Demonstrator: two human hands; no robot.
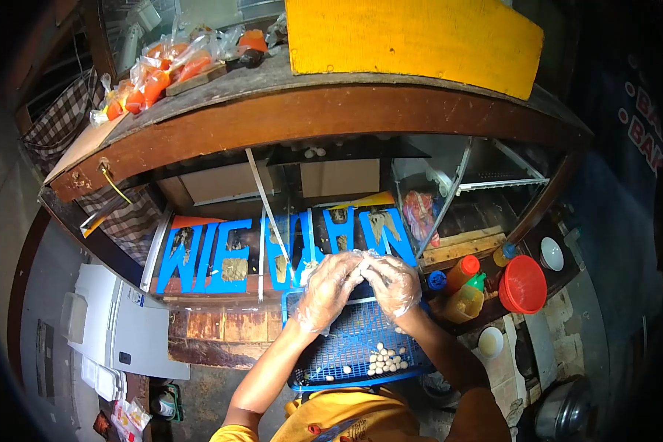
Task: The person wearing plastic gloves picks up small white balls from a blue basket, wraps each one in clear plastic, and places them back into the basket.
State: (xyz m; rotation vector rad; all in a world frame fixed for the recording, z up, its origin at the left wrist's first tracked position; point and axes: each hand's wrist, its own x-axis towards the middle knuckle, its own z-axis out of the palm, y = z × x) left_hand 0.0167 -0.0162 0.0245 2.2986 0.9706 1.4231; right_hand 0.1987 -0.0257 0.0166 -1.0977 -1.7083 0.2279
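My left hand (325, 292) and my right hand (395, 283) wear thin clear plastic gloves. Their fingertips meet above the far part of a blue plastic basket (318, 366). Both hands are closed, the fingers pinched together; whatever is between them is too small and hidden to name. Inside the basket, nearer to me, lies a cluster of small whitish balls (384, 360). One ball (348, 369) sits apart to the left of the cluster.
A wooden cart with blue lettering (186, 258) stands ahead. On the right are a red tub (523, 285), a red-orange bottle (462, 272), a yellow bottle (464, 303) and a white bowl (551, 253). A white box (141, 331) is at left; bagged orange items (155, 85) lie on top.
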